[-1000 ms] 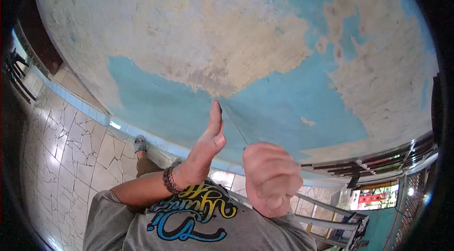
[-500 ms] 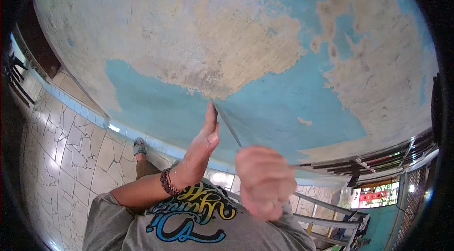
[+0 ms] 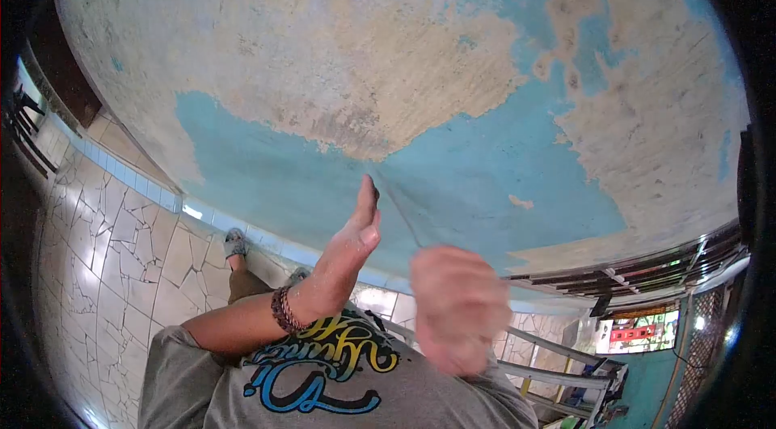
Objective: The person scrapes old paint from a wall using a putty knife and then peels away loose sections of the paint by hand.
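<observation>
1. Scraper [image 3: 398,206] slants towards eleven o'clock from the right hand [image 3: 461,308], whose blurred fingers clench it – hold it low against the wall [image 3: 283,174].
2. Left hand [image 3: 343,255], fingers straight and together, sits ten o'clock from the right – brace lightly there.

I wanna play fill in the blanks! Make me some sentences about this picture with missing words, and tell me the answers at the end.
1. The open hand, the one next to the bracelet, is the person's ____ hand.
2. The closed hand, gripping a thin tool, is the person's ____ hand.
3. The lettering on the grey shirt is black, yellow and ____.

Missing words: left; right; blue.
</observation>
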`<state>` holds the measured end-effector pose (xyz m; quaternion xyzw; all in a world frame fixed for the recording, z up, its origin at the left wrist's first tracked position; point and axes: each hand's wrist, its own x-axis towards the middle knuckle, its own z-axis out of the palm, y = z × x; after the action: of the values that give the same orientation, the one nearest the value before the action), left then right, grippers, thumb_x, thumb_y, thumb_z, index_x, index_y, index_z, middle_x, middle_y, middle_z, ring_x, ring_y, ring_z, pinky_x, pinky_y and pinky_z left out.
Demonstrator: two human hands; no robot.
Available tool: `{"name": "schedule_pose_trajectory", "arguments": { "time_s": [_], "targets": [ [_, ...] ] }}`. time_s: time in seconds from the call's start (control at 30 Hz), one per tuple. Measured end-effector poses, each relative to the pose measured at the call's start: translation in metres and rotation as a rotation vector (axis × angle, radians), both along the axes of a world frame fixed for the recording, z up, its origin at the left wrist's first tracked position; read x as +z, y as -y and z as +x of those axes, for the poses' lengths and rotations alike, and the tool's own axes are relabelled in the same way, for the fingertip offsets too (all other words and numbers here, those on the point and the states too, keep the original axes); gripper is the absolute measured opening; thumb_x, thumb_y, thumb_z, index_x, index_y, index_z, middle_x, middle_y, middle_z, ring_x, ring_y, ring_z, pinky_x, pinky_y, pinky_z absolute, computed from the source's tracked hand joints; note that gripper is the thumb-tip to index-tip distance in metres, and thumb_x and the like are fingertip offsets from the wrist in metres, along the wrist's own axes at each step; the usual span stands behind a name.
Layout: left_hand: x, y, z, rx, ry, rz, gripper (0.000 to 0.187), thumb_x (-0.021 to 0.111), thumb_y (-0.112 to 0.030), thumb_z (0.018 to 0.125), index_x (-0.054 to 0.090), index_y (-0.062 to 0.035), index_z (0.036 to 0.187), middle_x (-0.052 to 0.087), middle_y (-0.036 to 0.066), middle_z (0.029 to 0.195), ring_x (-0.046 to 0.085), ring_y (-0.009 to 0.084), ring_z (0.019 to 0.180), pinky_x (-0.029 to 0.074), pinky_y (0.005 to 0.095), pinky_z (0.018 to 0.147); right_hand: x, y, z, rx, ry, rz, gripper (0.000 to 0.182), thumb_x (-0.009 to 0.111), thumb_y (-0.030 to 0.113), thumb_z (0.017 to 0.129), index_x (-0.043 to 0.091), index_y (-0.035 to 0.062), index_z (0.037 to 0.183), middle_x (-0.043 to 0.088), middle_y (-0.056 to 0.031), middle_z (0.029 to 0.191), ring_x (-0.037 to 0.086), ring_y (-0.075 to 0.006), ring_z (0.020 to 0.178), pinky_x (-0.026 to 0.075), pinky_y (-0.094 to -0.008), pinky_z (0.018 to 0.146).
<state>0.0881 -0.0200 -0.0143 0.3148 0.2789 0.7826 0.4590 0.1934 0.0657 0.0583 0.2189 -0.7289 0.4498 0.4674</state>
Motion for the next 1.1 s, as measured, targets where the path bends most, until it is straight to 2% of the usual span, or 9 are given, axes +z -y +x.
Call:
{"name": "schedule_pose_trajectory", "arguments": {
  "time_s": [0.07, 0.37, 0.47, 0.6, 0.63, 0.73, 0.83, 0.93, 1.1],
  "targets": [
    [-0.003, 0.002, 0.0, 0.032, -0.062, 0.003, 0.093, 0.043, -0.044, 0.1, -0.016, 0.0062, 0.151, -0.008, 0.02, 0.163, -0.006, 0.0243, 0.151, -0.001, 0.039, 0.12, 0.006, -0.011, -0.006, 0.057, 0.097, 0.027, 0.021, 0.058, 0.012, 0.084, 0.05, -0.0012, 0.069, 0.054, -0.0105, 0.07, 0.052, -0.0274, 0.056, 0.043, -0.04, 0.052],
    [-0.003, -0.005, 0.004, 0.011, -0.038, 0.123, 0.093, 0.045, -0.044, 0.099, -0.013, 0.0074, 0.151, -0.011, 0.022, 0.163, -0.007, 0.0272, 0.151, -0.001, 0.0403, 0.121, 0.005, -0.006, -0.012, 0.051, 0.082, -0.037, 0.016, 0.054, 0.009, 0.082, 0.052, -0.0011, 0.07, 0.053, -0.0096, 0.069, 0.051, -0.0264, 0.055, 0.043, -0.0401, 0.052],
    [-0.009, -0.003, 0.008, -0.013, 0.007, -0.013, 0.105, 0.05, -0.055, 0.091, -0.012, 0.0004, 0.154, -0.005, 0.014, 0.165, -0.002, 0.0247, 0.152, -0.005, 0.0395, 0.121, 0.004, -0.005, -0.006, -0.008, 0.072, -0.009, 0.017, 0.054, 0.01, 0.082, 0.054, -0.0013, 0.07, 0.054, -0.0102, 0.066, 0.053, -0.0267, 0.054, 0.043, -0.0405, 0.049],
    [-0.003, -0.003, 0.007, -0.011, -0.024, 0.009, 0.104, 0.05, -0.055, 0.09, -0.01, 0.0005, 0.155, -0.004, 0.014, 0.165, 0.001, 0.0246, 0.152, -0.003, 0.0394, 0.121, 0.002, -0.003, -0.007, -0.086, 0.052, 0.045, 0.02, 0.055, 0.012, 0.083, 0.057, -0.002, 0.068, 0.056, -0.0117, 0.061, 0.055, -0.0271, 0.052, 0.042, -0.0413, 0.043],
    [0.004, -0.003, 0.007, -0.022, -0.006, 0.019, 0.104, 0.05, -0.055, 0.09, -0.009, 0.0006, 0.155, -0.003, 0.014, 0.165, 0.002, 0.0246, 0.152, -0.002, 0.0394, 0.121, -0.002, -0.001, -0.015, -0.019, -0.006, 0.001, 0.021, 0.056, 0.013, 0.081, 0.055, -0.0009, 0.066, 0.055, -0.0114, 0.06, 0.053, -0.0259, 0.049, 0.042, -0.0396, 0.043],
    [-0.001, -0.002, 0.01, -0.002, 0.004, -0.005, 0.104, 0.051, -0.055, 0.09, -0.008, 0.0007, 0.155, -0.003, 0.014, 0.165, 0.003, 0.0246, 0.152, 0.0, 0.0392, 0.122, 0.0, -0.001, -0.007, 0.042, 0.004, 0.101, 0.016, 0.056, 0.008, 0.08, 0.052, -0.0015, 0.067, 0.052, -0.0108, 0.066, 0.05, -0.0277, 0.053, 0.043, -0.0401, 0.051],
    [0.0, -0.004, 0.007, -0.005, 0.02, 0.019, 0.104, 0.051, -0.055, 0.09, -0.007, 0.001, 0.155, -0.002, 0.014, 0.165, 0.004, 0.0247, 0.152, 0.0, 0.0389, 0.122, 0.0, 0.005, -0.01, 0.045, -0.019, 0.073, 0.019, 0.057, 0.01, 0.081, 0.052, -0.0017, 0.066, 0.051, -0.0114, 0.065, 0.05, -0.0271, 0.052, 0.043, -0.04, 0.051],
    [-0.004, -0.006, 0.011, -0.01, 0.036, 0.02, 0.102, 0.05, -0.053, 0.09, -0.005, 0.0016, 0.155, 0.0, 0.014, 0.165, 0.004, 0.0245, 0.152, 0.001, 0.039, 0.122, 0.002, 0.01, -0.015, -0.041, -0.073, -0.011, 0.032, 0.056, 0.018, 0.088, 0.049, 0.0013, 0.062, 0.051, -0.0091, 0.058, 0.048, -0.0231, 0.046, 0.037, -0.0362, 0.043],
    [0.003, -0.002, 0.016, 0.018, 0.014, -0.009, 0.101, 0.05, -0.052, 0.09, -0.004, 0.0025, 0.155, 0.002, 0.014, 0.165, 0.004, 0.0241, 0.152, 0.002, 0.0393, 0.122, 0.011, 0.009, 0.001, -0.031, -0.081, -0.088, 0.022, 0.059, 0.015, 0.083, 0.054, 0.002, 0.066, 0.052, -0.0092, 0.06, 0.05, -0.024, 0.049, 0.038, -0.0377, 0.044]
  ]
}}
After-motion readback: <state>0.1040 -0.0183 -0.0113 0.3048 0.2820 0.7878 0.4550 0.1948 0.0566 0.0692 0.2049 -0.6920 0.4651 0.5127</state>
